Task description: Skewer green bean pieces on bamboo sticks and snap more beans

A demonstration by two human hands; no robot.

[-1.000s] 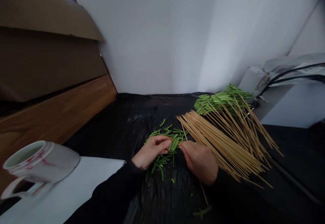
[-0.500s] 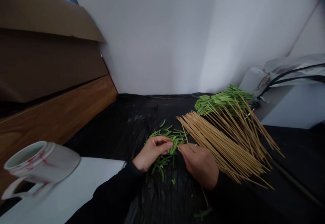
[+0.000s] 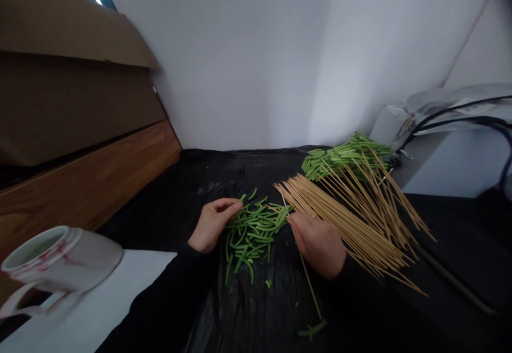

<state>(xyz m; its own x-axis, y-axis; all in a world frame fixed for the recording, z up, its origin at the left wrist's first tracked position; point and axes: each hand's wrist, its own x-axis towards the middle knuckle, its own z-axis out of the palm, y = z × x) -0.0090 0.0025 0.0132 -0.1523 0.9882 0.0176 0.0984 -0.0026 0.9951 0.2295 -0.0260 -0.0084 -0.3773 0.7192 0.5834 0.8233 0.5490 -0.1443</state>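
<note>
My left hand is closed in a pinch on a short green bean piece at the left edge of a loose pile. These cut green bean pieces lie scattered on black plastic between my hands. At the pile's right side, my right hand is closed around a thin bamboo skewer. A pale pointed tip shows left of its fingers, with several bean pieces close together beside it. Whether those are threaded I cannot tell.
Many bamboo skewers lie fanned out at the right, before a heap of green bundles. A white mug stands on a white sheet at left. A cardboard box and a white wall bound the back.
My left hand has moved left, away from my right hand and the skewer tip, to a bean piece at the pile's edge. More of the pile shows. My right hand keeps its grip.
</note>
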